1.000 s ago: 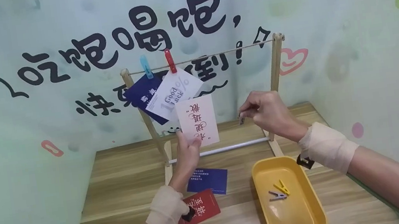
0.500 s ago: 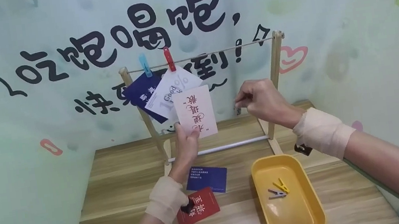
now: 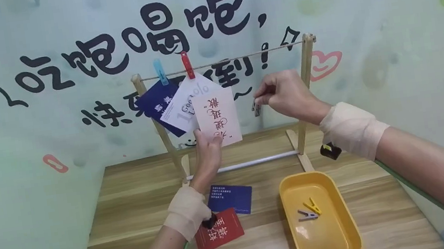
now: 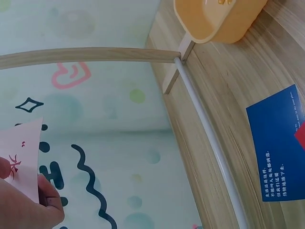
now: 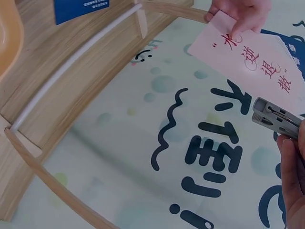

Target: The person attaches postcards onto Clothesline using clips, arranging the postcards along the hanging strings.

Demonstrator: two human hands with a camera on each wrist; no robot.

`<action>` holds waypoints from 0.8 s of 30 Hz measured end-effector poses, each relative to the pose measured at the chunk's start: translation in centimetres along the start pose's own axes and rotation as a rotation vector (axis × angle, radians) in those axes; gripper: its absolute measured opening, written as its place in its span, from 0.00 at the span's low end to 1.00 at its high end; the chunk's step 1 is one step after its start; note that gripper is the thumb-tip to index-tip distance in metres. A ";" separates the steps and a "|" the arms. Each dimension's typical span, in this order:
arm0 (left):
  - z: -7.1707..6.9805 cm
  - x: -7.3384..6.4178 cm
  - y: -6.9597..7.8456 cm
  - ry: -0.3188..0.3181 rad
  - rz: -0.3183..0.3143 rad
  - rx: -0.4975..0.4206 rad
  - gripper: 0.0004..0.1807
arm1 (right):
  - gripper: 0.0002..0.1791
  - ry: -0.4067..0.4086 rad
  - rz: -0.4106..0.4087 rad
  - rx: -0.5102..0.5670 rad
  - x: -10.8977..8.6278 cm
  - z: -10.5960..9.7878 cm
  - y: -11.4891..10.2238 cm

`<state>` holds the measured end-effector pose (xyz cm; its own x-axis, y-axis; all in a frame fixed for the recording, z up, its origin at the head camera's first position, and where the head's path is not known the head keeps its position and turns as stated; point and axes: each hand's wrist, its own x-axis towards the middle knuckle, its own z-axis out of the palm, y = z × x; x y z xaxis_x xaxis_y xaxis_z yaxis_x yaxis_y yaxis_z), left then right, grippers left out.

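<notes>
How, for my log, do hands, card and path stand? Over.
Left hand pinches pink card. Right hand pinches gray clothespin. Card not yet clipped to rope; nothing visible between card and clothespin.

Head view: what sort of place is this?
Probably a small booth or staged corner: printed walls stand on three sides of a wood-grain table, which carries a wooden frame hung with cards.

I work in a snug decorated nook, home or shop I can't tell: pale green-blue walls (image 3: pixel 23 210) printed with bold black Chinese lettering (image 3: pixel 157 18) enclose my light-brown, wood-grain tabletop (image 3: pixel 263 239) on three sides.
</notes>
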<state>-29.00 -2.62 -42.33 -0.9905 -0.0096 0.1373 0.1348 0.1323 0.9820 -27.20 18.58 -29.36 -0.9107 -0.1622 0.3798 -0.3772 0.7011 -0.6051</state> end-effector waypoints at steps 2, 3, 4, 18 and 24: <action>0.0 0.3 0.2 0.009 0.003 0.005 0.24 | 0.03 0.015 0.006 -0.004 0.5 -0.2 -0.4; -0.1 0.4 0.3 0.015 0.004 0.010 0.24 | 0.03 0.020 0.009 -0.002 0.8 -0.3 -0.6; -0.1 0.6 0.5 0.021 0.004 0.012 0.24 | 0.02 0.022 0.006 -0.007 1.0 -0.4 -0.9; -0.2 1.6 1.4 0.013 -0.003 0.004 0.26 | 0.05 0.049 -0.048 0.038 4.7 -2.0 -4.2; 0.0 2.2 1.8 0.011 0.009 -0.023 0.26 | 0.08 0.075 -0.084 -0.023 5.7 -2.3 -5.0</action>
<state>-30.95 -2.37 -40.31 -0.9889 -0.0195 0.1471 0.1442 0.1093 0.9835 -30.18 15.77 -22.58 -0.8608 -0.1689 0.4801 -0.4465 0.7033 -0.5531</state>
